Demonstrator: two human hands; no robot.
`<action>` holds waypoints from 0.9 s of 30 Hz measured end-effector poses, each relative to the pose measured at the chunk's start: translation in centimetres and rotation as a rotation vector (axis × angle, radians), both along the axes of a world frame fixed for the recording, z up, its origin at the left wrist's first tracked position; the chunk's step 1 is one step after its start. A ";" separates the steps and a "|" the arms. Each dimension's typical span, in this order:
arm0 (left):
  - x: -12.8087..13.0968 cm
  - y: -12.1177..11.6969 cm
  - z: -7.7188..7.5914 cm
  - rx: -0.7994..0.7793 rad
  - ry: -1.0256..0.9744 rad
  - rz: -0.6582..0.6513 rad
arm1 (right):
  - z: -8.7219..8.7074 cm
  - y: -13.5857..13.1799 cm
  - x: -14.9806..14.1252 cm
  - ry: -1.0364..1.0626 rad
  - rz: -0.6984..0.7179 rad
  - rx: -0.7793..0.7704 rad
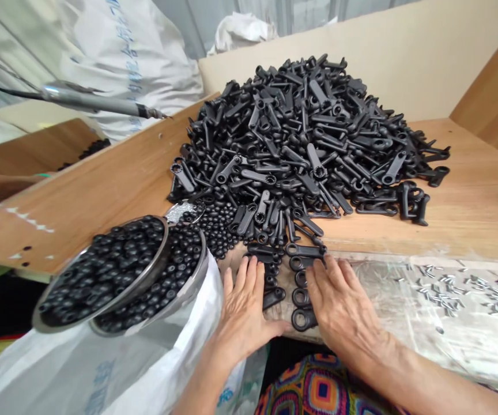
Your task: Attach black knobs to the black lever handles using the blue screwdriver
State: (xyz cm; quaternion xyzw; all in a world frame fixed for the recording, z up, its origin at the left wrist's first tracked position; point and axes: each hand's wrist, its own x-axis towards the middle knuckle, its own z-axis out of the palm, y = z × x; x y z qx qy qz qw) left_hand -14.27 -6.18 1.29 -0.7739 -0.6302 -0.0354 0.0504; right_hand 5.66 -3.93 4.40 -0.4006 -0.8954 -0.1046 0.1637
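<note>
Two rows of black plastic crank handles with ring-shaped ends lie on the board in front of me. My left hand (245, 302) rests palm down, fingers stretched out, over the left row; one left-row handle (274, 297) shows beside it. Over the right row lies my right hand (339, 297), its fingers also extended and covering the far ends of those parts. The ring of the nearest right-row handle (303, 319) sticks out left of that hand. Neither hand is wrapped around anything. Just beyond the fingertips, a large heap of the same handles (301, 138) rises.
Two metal bowls (165, 230) of black knobs (114, 271) stand at left, by loose small black pieces (218, 225). Small metal pins (445, 294) are scattered on the right. A powered screwdriver (97, 102) hangs upper left. Behind a wooden partition (102, 173), another person's arm (2, 185) shows.
</note>
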 end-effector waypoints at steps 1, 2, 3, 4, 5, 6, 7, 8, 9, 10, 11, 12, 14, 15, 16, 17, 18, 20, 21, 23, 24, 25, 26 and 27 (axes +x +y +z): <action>0.0 0.4 -0.1 -0.029 -0.010 0.002 | 0.1 -0.3 -0.8 0.039 -0.008 -0.010; -0.1 0.8 -0.2 -0.055 -0.021 -0.002 | 0.2 -0.6 -1.5 0.096 -0.006 -0.031; -0.1 1.1 -0.3 -0.076 -0.030 -0.005 | 0.3 -0.7 -2.2 0.171 0.005 -0.057; -0.3 1.4 -0.3 -0.092 -0.037 -0.012 | 0.4 -0.7 -2.8 0.255 0.017 -0.093; -0.4 1.6 -0.4 -0.099 -0.041 -0.020 | 0.3 -0.5 -3.4 0.339 0.023 -0.136; -0.6 1.9 -0.5 -0.100 -0.041 -0.029 | 0.2 -0.2 -4.0 0.418 0.017 -0.181; -0.7 2.1 -0.5 -0.093 -0.040 -0.035 | 0.0 0.1 -4.4 0.483 0.000 -0.224; -0.9 2.3 -0.5 -0.085 -0.037 -0.042 | -0.3 0.6 -4.8 0.532 -0.030 -0.263; -1.0 2.5 -0.4 -0.078 -0.034 -0.049 | -0.6 1.1 -5.2 0.563 -0.066 -0.298; -1.1 2.8 -0.4 -0.075 -0.033 -0.054 | -0.8 1.6 -5.4 0.578 -0.102 -0.329; -1.1 3.0 -0.3 -0.076 -0.033 -0.057 | -1.1 2.1 -5.6 0.585 -0.136 -0.352; -1.1 3.3 -0.2 -0.079 -0.036 -0.062 | -1.4 2.6 -5.7 0.585 -0.166 -0.375; -0.9 3.7 -0.1 -0.080 -0.048 -0.075 | -1.9 3.3 -5.9 0.571 -0.220 -0.411; -0.8 3.9 -0.1 -0.078 -0.054 -0.082 | -2.1 3.5 -5.9 0.557 -0.242 -0.422; -0.6 4.0 -0.2 -0.075 -0.061 -0.089 | -2.4 3.7 -6.0 0.540 -0.263 -0.426; -0.5 4.0 -0.2 -0.075 -0.067 -0.091 | -2.8 3.7 -5.9 0.520 -0.282 -0.419; -0.3 4.1 -0.3 -0.079 -0.073 -0.087 | -3.1 3.8 -5.8 0.495 -0.299 -0.405; -0.1 4.0 -0.4 -0.102 -0.080 -0.071 | -3.9 3.7 -5.5 0.431 -0.330 -0.374; 0.1 3.9 -0.4 -0.118 -0.080 -0.064 | -4.2 3.7 -5.2 0.393 -0.342 -0.364; 0.3 3.8 -0.4 -0.149 -0.074 -0.057 | -4.8 3.7 -4.4 0.313 -0.359 -0.357; 0.4 3.7 -0.4 -0.161 -0.067 -0.055 | -5.0 3.7 -4.0 0.276 -0.362 -0.353; 0.5 3.7 -0.4 -0.173 -0.058 -0.053 | -5.1 3.7 -3.5 0.244 -0.362 -0.345; 0.6 3.6 -0.4 -0.185 -0.050 -0.049 | -5.2 3.7 -3.1 0.216 -0.361 -0.334; 0.7 3.5 -0.3 -0.195 -0.043 -0.042 | -5.3 3.8 -2.6 0.193 -0.359 -0.319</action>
